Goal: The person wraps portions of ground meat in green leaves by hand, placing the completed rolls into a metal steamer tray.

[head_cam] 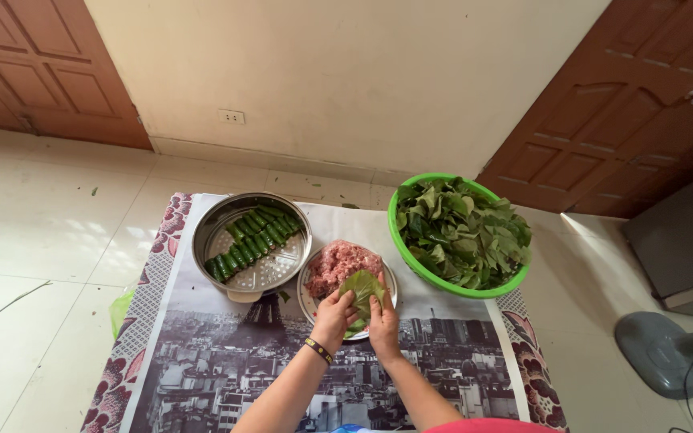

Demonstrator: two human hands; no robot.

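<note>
Both hands, left hand (335,315) and right hand (382,319), pinch one green leaf (362,286) at frame centre over the minced meat (338,265); rolling tightly would seem wise.

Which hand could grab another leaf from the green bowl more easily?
Probably the right hand. It sits on the side nearer the green bowl of leaves. The left hand is farther away, toward the steamer pot.

I see a cream wall (346,72) with 1 socket (232,117), 2 brown wooden doors (50,68), pale floor tiles (34,232), and a grey fan base (661,353).
</note>
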